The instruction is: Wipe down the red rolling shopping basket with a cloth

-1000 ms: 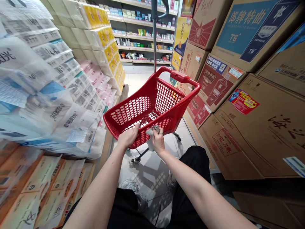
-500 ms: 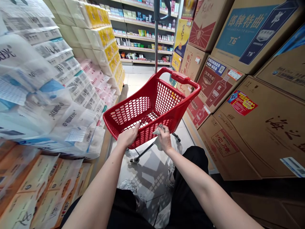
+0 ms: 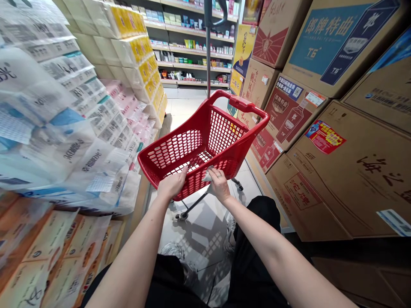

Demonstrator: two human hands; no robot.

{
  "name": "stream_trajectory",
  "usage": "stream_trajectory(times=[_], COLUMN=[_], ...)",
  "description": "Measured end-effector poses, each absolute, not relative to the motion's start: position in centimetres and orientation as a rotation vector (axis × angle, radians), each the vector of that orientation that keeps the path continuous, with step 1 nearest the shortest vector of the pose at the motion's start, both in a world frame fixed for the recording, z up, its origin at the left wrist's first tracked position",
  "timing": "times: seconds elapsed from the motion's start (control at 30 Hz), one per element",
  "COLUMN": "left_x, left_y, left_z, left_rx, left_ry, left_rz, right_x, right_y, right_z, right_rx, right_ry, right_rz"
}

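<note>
A red plastic shopping cart with perforated basket walls stands in front of me, its handle end toward the upper right. My left hand is closed over the near rim of the basket, fingers inside it. My right hand presses a pale, crumpled cloth against the outside of the near wall, just below the rim. Part of the cloth hangs under the palm; the fingers cover the rest. Nothing lies in the visible part of the basket.
Stacked tissue packs line the left side, with orange-brown packs lower down. Cardboard cartons rise close on the right. A grey pole stands behind the cart; shelves of small goods cross the back.
My right hand and the cloth have slid a little to the left along the near wall. My left hand keeps its hold on the rim, and the view has shifted slightly.
</note>
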State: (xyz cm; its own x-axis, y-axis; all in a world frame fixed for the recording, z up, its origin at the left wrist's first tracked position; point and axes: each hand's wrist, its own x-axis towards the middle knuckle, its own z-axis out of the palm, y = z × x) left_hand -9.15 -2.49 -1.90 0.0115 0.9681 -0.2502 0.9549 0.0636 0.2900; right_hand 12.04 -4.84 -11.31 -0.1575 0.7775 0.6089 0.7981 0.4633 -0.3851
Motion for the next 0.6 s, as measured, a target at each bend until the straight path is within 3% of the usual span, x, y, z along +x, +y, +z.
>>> stream_trajectory(times=[0.6], left_x=[-9.1], left_y=[-2.7], left_z=[-2.0], left_rx=[1.941], left_ry=[1.971], left_rz=[0.034], right_x=[13.7], right_y=[-4.3], right_z=[-11.3], right_rx=[-1.464], right_ry=[-1.734], right_rz=[0.108])
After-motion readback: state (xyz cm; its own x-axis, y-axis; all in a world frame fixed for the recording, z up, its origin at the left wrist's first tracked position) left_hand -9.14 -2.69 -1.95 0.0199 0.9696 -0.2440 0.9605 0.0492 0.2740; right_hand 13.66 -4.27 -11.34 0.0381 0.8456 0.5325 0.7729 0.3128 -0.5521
